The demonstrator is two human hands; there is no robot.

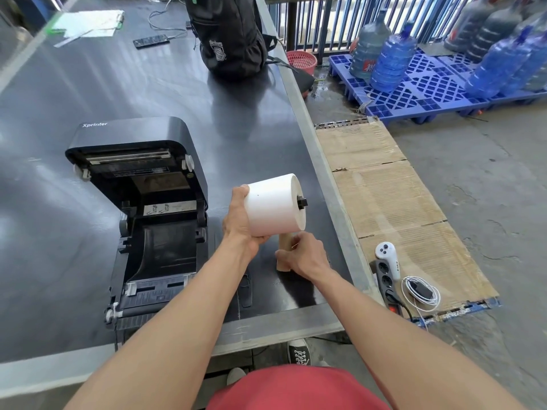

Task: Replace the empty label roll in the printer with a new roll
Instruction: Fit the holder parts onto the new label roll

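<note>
two hands are busy just right of the printer (142, 220), whose lid stands open and whose roll bay looks empty. the left hand (241, 224) wraps the near end of the new label roll (273, 205), held in the air on its side with a black spindle (302, 202) poking from the far end. the right hand (305, 257) closes around the empty cardboard core (284, 255), which stands upright on the table (148, 93) right of the printer.

likely risks: the one-handed hold on only one end could let the heavy roll tip or slide off. the spindle could slip out if the roll tilts. the core sits toward the table's right edge, so a careless release might knock it to the floor.
</note>
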